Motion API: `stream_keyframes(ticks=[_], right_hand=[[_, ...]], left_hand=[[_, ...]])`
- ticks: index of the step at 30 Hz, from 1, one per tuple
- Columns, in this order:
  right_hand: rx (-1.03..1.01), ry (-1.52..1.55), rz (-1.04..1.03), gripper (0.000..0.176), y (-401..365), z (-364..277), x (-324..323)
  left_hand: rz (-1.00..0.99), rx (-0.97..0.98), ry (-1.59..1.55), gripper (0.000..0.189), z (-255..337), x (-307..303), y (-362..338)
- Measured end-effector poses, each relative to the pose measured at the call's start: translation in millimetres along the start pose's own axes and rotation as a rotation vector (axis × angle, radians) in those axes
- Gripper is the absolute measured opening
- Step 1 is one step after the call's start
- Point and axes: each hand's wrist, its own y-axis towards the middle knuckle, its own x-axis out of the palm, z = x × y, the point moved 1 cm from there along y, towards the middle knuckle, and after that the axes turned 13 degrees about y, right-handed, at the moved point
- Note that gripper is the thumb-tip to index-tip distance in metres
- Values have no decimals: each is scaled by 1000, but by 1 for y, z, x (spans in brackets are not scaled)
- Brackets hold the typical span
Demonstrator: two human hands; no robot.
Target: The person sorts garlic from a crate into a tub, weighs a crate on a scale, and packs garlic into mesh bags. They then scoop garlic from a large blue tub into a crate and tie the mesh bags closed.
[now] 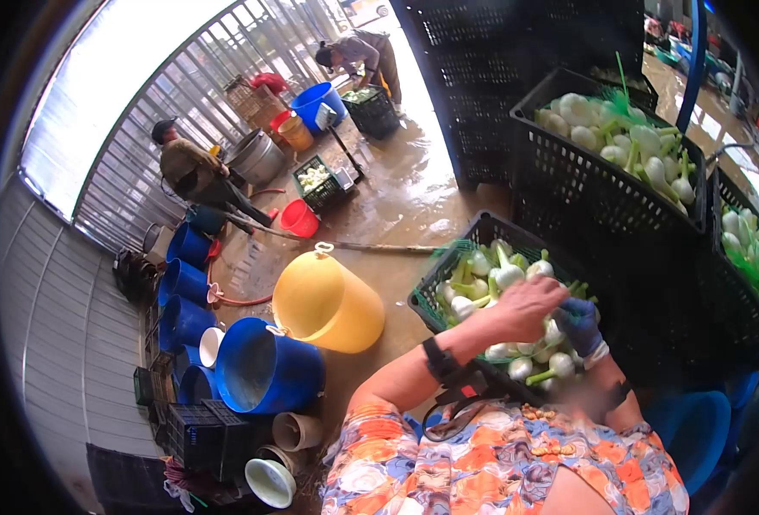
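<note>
Fresh garlic bulbs (559, 366), white with trimmed green stems, fill a black plastic crate (431, 314) lined with green netting in front of me. Over the crate's middle is my left hand (529, 306), bare, its fingers curled down close to my other hand. What those fingers hold, if anything, is hidden. My right hand (578, 326) wears a blue glove and sits at the crate's right side among the bulbs. Its fingers look bent inward, and I cannot make out what is in them. The two hands are very near each other or touching.
More garlic fills a stacked black crate (525, 129) and another crate (731, 275) at right. Left stand a yellow tub (345, 309), blue barrels (298, 378) and a red bucket (299, 220). A hose (388, 248) crosses the wet floor. Two people (195, 167) work farther back.
</note>
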Motion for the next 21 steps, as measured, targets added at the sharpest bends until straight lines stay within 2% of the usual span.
stream_keyframes(ticks=[1,3,4,5,6,7,9,11,13,15,16,17,19,20,21], right_hand=[[122,79,56,14,2,-9,7],[164,127,59,13,3,2,0],[70,26,96,13,4,2,9],[66,28,87,13,6,6,10],[-47,-51,79,13,10,9,10],[-161,-132,73,13,14,10,11],[-147,-130,72,13,9,-20,20],[13,55,56,12,1,-27,20],[70,45,50,12,2,-27,20],[145,20,19,15,7,-28,21],[183,-26,19,18,9,-23,22],[239,25,11,30,14,-19,24],[126,-109,-103,50,24,-1,22],[-118,-381,-179,52,26,0,25],[-13,-276,-231,52,28,-5,28]], left_hand=[[-35,-140,166,88,-24,1,-13],[-36,-507,348,94,-74,-16,-30],[49,-654,439,98,-107,0,-38],[105,-752,617,101,-150,31,-45],[-61,-813,496,67,-143,1,-46],[-52,-817,502,67,-149,8,-46],[-158,-638,465,26,-149,31,-42],[117,-398,484,7,-100,25,-29],[-26,-247,460,9,-57,20,-14],[-94,-162,432,7,-39,29,-8],[-40,-128,388,7,-34,34,-7],[-45,-115,370,7,-30,36,-3],[17,-83,340,9,-13,47,5],[61,-108,372,9,1,48,6],[107,-139,400,9,11,45,7]])
